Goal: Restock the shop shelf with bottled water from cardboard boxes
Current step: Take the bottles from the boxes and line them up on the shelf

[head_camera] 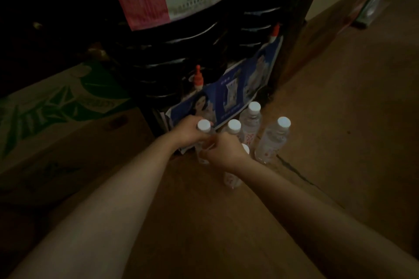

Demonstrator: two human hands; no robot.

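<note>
Down on the dim brown floor I see clear plastic water bottles with round white caps standing in a tight cluster. My left hand grips the neck of the leftmost bottle; my right hand, fingers curled, touches its body. Another bottle stands just right, and a printed cardboard box sits left.

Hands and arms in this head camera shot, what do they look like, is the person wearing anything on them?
Both forearms are bare right to the bottom of the picture: no sleeves show. The left hand and right hand wear no gloves. No watch, bracelet or ring can be made out, though the dim, blurry picture could hide small items.
</note>
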